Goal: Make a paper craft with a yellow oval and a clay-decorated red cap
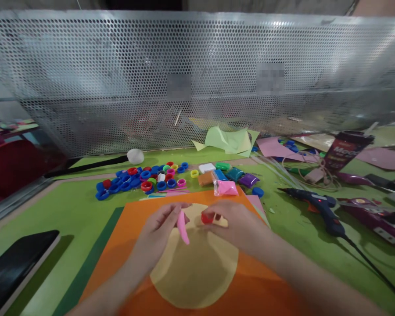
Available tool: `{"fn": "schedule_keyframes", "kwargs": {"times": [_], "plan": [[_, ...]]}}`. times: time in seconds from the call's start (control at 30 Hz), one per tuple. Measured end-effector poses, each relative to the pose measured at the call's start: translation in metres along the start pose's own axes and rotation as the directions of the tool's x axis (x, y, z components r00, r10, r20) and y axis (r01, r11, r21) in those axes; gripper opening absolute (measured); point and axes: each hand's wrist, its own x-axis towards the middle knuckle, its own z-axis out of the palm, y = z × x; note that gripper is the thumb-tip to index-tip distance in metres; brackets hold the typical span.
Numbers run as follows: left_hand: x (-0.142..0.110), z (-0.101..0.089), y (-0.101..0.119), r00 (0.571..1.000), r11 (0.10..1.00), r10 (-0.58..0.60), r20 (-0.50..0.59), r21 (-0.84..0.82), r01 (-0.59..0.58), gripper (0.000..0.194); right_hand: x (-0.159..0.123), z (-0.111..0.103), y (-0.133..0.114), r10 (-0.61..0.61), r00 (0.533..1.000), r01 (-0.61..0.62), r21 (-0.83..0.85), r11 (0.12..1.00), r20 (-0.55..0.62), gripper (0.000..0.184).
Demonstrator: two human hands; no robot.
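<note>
My left hand (pixel 158 232) pinches a pink strip of clay (pixel 183 228) that hangs down over a yellow paper circle (pixel 194 267). My right hand (pixel 237 226) grips a small red bottle cap (pixel 206 218) at its fingertips, close to the pink strip. Both hands hover over an orange sheet (pixel 125 245) that carries the yellow circle. Just beyond the hands lies a pink clay packet (pixel 226 188).
Several blue, red and other bottle caps (pixel 141 177) and clay packets (pixel 240 175) lie behind the sheet. A blue glue gun (pixel 319 206) with its cord sits to the right, a dark phone (pixel 16 263) at left. A perforated metal screen (pixel 197 79) closes the back.
</note>
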Motion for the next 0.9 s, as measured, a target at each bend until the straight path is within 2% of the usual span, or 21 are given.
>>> {"fn": "schedule_keyframes", "kwargs": {"times": [0.07, 0.13, 0.23, 0.33, 0.43, 0.53, 0.63, 0.7, 0.77, 0.83, 0.9], "plan": [[0.005, -0.002, 0.001, 0.999, 0.987, 0.017, 0.045, 0.158, -0.024, 0.016, 0.004, -0.003, 0.009, 0.037, 0.999, -0.039, -0.046, 0.998, -0.039, 0.018], [0.010, -0.003, -0.001, 0.994, 0.955, 0.022, 0.109, 0.292, -0.053, 0.019, 0.008, 0.000, 0.016, 0.055, 0.997, -0.058, -0.080, 0.995, -0.048, 0.020], [0.013, -0.004, -0.009, 0.981, 0.891, 0.023, 0.191, 0.441, -0.106, 0.030, 0.014, 0.011, 0.023, 0.032, 0.999, -0.032, -0.084, 0.996, 0.002, 0.020], [0.014, -0.003, -0.016, 0.971, 0.814, 0.050, 0.234, 0.553, -0.175, 0.030, 0.016, 0.020, 0.023, 0.025, 0.999, -0.025, -0.035, 0.999, 0.021, 0.017], [0.012, -0.002, -0.020, 0.958, 0.735, 0.093, 0.270, 0.630, -0.249, 0.021, 0.015, 0.019, 0.021, 0.060, 0.998, -0.061, 0.093, 0.994, 0.015, 0.013], [0.009, -0.002, -0.018, 0.941, 0.682, 0.116, 0.318, 0.663, -0.308, 0.023, 0.014, 0.017, 0.020, 0.101, 0.994, -0.108, 0.279, 0.954, 0.042, 0.021], [0.006, -0.003, -0.016, 0.935, 0.646, 0.162, 0.314, 0.683, -0.341, 0.026, 0.015, 0.016, 0.021, 0.121, 0.981, -0.179, 0.463, 0.868, 0.153, 0.034], [0.006, -0.004, -0.017, 0.933, 0.612, 0.232, 0.275, 0.704, -0.360, 0.039, 0.015, 0.017, 0.021, 0.114, 0.967, -0.226, 0.552, 0.803, 0.230, 0.041], [0.006, -0.004, -0.019, 0.890, 0.530, 0.377, 0.258, 0.727, -0.435, 0.053, 0.015, 0.018, 0.016, 0.096, 0.957, -0.249, 0.607, 0.755, 0.273, 0.045], [0.006, -0.004, -0.021, 0.811, 0.433, 0.514, 0.279, 0.732, -0.526, 0.044, 0.013, 0.018, 0.009, 0.084, 0.954, -0.254, 0.629, 0.735, 0.287, 0.045], [0.005, -0.004, -0.022, 0.748, 0.374, 0.586, 0.312, 0.715, -0.591, 0.030, 0.010, 0.016, 0.001, 0.084, 0.954, -0.249, 0.612, 0.751, 0.287, 0.044]]}}
